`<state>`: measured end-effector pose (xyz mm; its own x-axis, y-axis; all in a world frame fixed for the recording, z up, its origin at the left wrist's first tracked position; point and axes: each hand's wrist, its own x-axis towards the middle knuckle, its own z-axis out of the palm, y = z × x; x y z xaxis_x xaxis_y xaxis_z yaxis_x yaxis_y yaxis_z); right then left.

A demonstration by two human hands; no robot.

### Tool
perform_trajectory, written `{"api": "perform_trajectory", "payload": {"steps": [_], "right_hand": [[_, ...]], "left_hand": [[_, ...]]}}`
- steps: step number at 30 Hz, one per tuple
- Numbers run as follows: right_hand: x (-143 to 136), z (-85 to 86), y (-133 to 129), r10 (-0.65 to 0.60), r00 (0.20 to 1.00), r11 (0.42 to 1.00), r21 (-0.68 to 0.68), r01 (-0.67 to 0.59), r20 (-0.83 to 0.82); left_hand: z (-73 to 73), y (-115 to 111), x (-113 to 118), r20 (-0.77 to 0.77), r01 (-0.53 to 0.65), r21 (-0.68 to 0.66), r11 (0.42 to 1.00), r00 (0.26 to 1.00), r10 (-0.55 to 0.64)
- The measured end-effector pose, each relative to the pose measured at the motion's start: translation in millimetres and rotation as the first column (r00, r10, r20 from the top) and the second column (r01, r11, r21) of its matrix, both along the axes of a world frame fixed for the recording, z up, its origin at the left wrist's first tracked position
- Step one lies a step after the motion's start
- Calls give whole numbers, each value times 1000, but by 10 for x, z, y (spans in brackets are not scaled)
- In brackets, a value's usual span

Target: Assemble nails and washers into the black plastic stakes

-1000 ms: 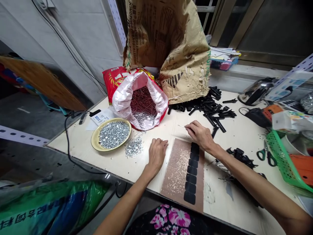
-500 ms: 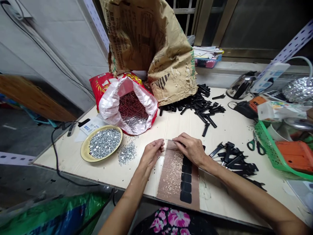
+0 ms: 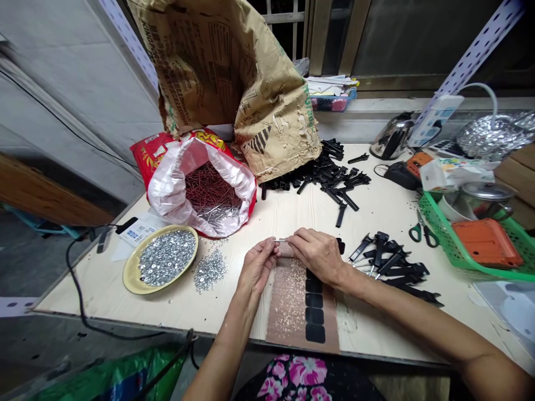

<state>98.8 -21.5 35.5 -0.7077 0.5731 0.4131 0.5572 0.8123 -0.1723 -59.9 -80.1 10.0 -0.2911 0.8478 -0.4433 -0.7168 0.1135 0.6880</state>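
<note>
Between my two hands runs a thin metal pin [image 3: 283, 240] over the top of a brown board [image 3: 280, 338]. My left hand [image 3: 257, 264] pinches at its left end; anything small in those fingertips is too tiny to make out. Fingers of my right hand [image 3: 315, 253] are closed on the pin's other end. On the board lie small pale bits [image 3: 292, 303] and a column of black rounded squares [image 3: 315, 316], partly hidden by my right hand. To the left are a pile of small metal washers [image 3: 210, 271] and a yellow dish [image 3: 130, 278] full of washers [image 3: 167, 256].
Behind the dish, an open red-and-white bag [image 3: 167, 186] holds reddish-brown pins [image 3: 213, 189]. A large paper sack [image 3: 280, 128] stands over loose black plastic parts [image 3: 334, 178]. On the right are black pieces with metal shafts [image 3: 393, 262], scissors [image 3: 424, 231] and a green basket [image 3: 432, 214].
My hands have come closer together, and less of the pin shows between them. The whole view has shifted, with the tabletop things appearing farther left.
</note>
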Motion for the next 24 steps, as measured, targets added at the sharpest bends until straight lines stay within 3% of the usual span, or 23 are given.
{"api": "perform_trajectory", "payload": {"steps": [11,24], "right_hand": [[-72,-107,-64,-70,997,988,140,65,26],[-41,-225,-39,-33,999,996,78,30,31]], "left_hand": [[-9,13,39,-46,-27,25,999,999,28],[-50,8,36,-90,19,6,1000,996,-18]]}}
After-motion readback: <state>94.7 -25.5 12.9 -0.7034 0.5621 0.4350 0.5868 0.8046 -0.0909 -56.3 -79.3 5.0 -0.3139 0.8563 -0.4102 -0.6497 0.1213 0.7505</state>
